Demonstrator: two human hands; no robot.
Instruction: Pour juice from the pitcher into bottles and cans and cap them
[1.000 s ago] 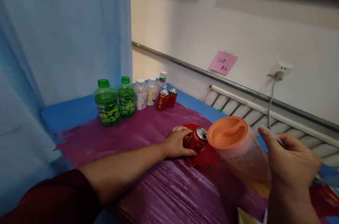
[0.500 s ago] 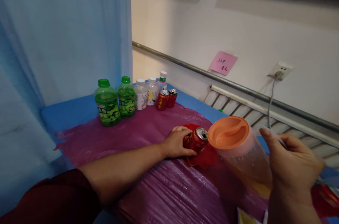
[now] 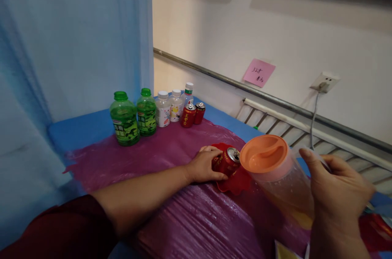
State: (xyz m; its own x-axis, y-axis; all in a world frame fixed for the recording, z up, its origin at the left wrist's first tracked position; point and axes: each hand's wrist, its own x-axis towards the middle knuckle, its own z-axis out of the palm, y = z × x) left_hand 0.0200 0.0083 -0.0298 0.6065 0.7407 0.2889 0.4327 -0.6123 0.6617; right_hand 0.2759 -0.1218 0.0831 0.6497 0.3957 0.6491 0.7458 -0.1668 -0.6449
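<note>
My left hand (image 3: 206, 165) is wrapped round a red drink can (image 3: 225, 164), which leans to the right with its opened top facing the pitcher. Under the can lies a red wavy-edged mat (image 3: 235, 183). By its handle, my right hand (image 3: 335, 187) grips a clear plastic pitcher (image 3: 290, 191) with an orange lid (image 3: 263, 155). The pitcher is tilted to the left, its lid edge close beside the can's top. Yellowish liquid shows low inside it. Whether liquid is flowing between them I cannot tell.
Green bottles (image 3: 125, 122), white-capped bottles (image 3: 163, 110) and red cans (image 3: 188, 116) stand at the back on the blue table (image 3: 79, 112). Purple plastic sheeting (image 3: 183, 214) covers much of it. A radiator (image 3: 281, 124) and power cord (image 3: 312, 120) border the right side.
</note>
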